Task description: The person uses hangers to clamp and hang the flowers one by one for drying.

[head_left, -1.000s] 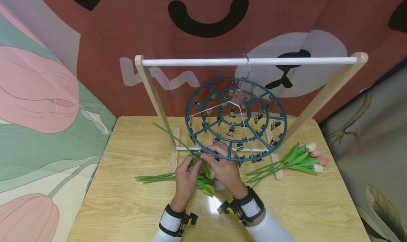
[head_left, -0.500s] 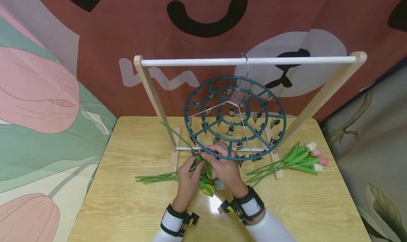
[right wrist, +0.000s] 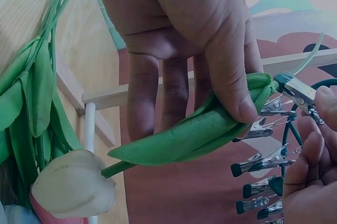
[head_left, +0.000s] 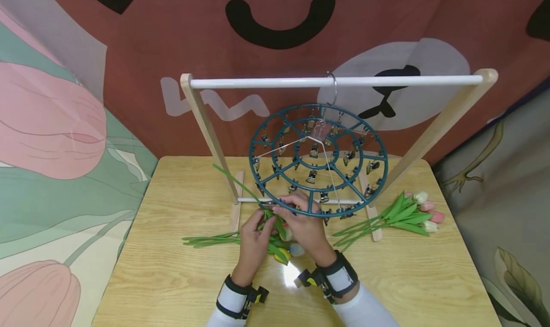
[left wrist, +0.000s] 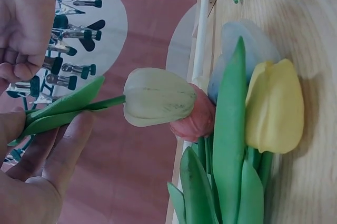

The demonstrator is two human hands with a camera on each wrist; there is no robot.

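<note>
In the head view my left hand (head_left: 254, 234) is at the front of a round teal clip hanger (head_left: 250, 151), holding a white artificial tulip (right wrist: 73, 183). Thumb and fingers pinch its green leaves (right wrist: 179, 134), with the bloom hanging down and the stem rising to the upper left. My right hand (head_left: 306, 229) reaches to the hanger's near rim. In the right wrist view its fingers hold a metal clip (right wrist: 301, 93), whose green-tipped end meets the stem at the leaf base. Whether the clip bites the stem cannot be told.
Tulips in yellow (left wrist: 276, 105), pink (left wrist: 197, 114) and grey-blue (left wrist: 247, 40) lie beneath the hands. A pink and white bunch (head_left: 404, 215) lies at right. The hanger hooks onto a white rod (head_left: 266, 83) between wooden posts (head_left: 210, 136). Several clips dangle from it.
The tulip and left hand shifted slightly right and the stem tilted a little between the first two frames. Since then both hands have stayed almost still at the hanger's near rim.
</note>
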